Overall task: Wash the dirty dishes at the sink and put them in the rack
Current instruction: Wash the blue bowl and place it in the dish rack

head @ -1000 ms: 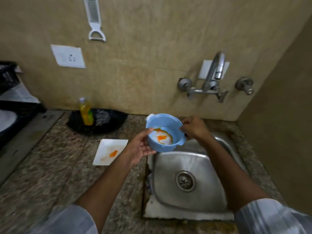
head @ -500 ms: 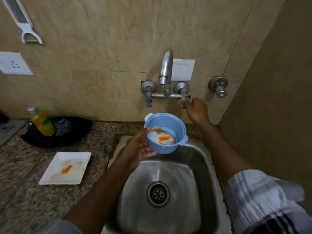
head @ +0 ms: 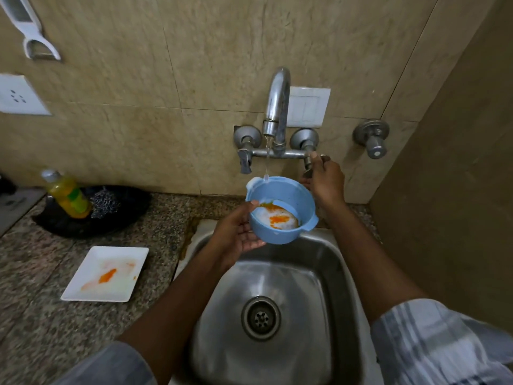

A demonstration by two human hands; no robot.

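Note:
My left hand holds a small blue bowl by its near rim, above the back edge of the steel sink. Orange and white residue lies in the bowl's bottom. A thin stream of water falls from the tap spout onto the bowl's far rim. My right hand grips the tap's right handle on the wall. A white square plate smeared with orange sits on the granite counter, left of the sink.
A black tray at the back of the counter holds a yellow soap bottle and a steel scrubber. A second valve sticks out of the wall at right. A side wall closes in on the right.
My right hand left the bowl and went up to the tap's right handle. Water now runs from the spout. The view swung right over the sink.

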